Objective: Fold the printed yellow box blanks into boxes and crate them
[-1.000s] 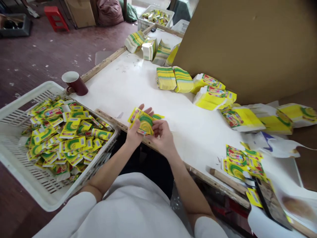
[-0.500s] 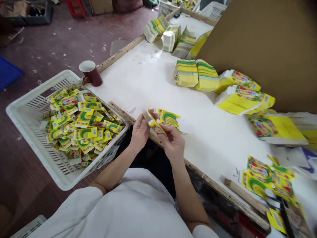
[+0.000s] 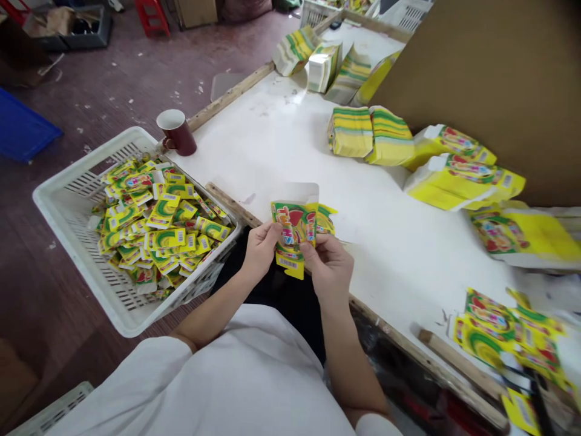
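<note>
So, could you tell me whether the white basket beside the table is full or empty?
Partly full: the white basket holds a heap of yellow-green cartons, below the rim, with bare slatted wall showing at its far end.

head-worn view, forward-down, close over table (image 3: 272, 139)

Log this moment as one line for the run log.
left hand: holds small carton | right hand: holds same carton | white basket of folded cartons at left | mug on table

Small carton (image 3: 293, 233) between both hands
</note>
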The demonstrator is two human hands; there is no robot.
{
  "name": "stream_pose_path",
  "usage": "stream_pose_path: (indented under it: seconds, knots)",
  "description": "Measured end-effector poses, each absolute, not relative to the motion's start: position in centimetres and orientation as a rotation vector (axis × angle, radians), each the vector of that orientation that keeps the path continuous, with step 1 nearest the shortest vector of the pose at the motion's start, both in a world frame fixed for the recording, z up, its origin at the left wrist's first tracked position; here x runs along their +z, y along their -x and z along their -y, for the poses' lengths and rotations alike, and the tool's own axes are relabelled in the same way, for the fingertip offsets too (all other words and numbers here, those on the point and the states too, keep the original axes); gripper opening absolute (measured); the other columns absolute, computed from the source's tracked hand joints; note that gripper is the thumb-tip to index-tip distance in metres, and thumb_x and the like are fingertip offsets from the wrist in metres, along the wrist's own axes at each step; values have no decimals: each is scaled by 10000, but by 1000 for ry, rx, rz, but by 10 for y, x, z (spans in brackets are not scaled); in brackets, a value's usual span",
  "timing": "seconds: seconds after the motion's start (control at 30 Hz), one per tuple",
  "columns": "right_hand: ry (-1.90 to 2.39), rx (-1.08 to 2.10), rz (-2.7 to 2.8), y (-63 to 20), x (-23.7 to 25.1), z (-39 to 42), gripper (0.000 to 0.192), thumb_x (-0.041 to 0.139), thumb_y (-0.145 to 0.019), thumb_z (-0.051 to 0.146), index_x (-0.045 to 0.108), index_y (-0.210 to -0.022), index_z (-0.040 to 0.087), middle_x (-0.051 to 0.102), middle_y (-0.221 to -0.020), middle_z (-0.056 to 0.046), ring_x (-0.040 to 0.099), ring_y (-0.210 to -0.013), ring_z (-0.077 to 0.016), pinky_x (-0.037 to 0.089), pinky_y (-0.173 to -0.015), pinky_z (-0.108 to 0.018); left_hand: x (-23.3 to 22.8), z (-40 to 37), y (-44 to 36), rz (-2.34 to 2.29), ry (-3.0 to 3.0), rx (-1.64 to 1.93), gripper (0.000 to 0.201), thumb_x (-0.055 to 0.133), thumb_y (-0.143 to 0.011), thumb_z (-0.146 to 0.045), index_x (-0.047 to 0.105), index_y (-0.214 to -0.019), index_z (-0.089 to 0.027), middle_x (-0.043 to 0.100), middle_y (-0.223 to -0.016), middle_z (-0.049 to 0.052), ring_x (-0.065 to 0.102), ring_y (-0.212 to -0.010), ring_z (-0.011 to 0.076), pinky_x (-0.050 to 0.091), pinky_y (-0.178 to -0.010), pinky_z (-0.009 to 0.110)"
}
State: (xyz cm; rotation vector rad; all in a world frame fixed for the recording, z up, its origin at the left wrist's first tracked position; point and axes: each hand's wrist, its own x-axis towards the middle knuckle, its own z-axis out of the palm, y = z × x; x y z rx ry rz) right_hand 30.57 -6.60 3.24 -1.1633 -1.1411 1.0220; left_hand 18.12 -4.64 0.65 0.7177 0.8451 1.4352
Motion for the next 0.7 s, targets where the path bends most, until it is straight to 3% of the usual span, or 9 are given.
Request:
stream_pose_path:
  seconds: [0.2,0.4,0.5,0.6,0.7]
  knots:
    - [1183,1040,1001,-302,26,70,217,783,-799,395,706,-845,198,704,-755,-19,638,-643,-143,560,-604,-269,1,54,-183,-883,-742,1441,493,641,-884,-636,741,-866,-154,706,-756,44,661,-686,163,554,-688,283]
    - [1175,1005,1157,-304,27,72,218,757,-832,401,672,-794,204,687,-734,-16,631,-628,-157,551,-563,-286,-1,55,-178,-1015,-863,1437,443,670,-887,-581,733,-834,-146,713,-803,45,641,-724,158,519,-700,267]
    - [1180,763,1352,-322,30,72,85,731,-879,301,716,-901,220,717,-803,-17,652,-668,-159,559,-604,-298,9,48,-160,-970,-946,1400,503,647,-881,-635,737,-1062,-175,737,-1081,87,689,-980,208,531,-872,299]
    - [1238,279,1736,-346,37,69,159,713,-890,166,758,-1002,270,738,-896,-25,667,-800,-181,551,-750,-349,32,43,-131,-943,-1187,1368,708,542,-897,-725,556,-1415,-243,575,-1451,119,529,-1370,276,421,-1121,405]
    - [1113,9,2053,-356,43,68,318,672,-889,66,750,-1055,326,738,-904,-4,657,-926,-210,481,-1004,-454,53,45,-116,-1009,-1670,1118,969,804,-694,-666,473,-1484,-212,459,-1551,171,399,-1469,366,283,-1222,510]
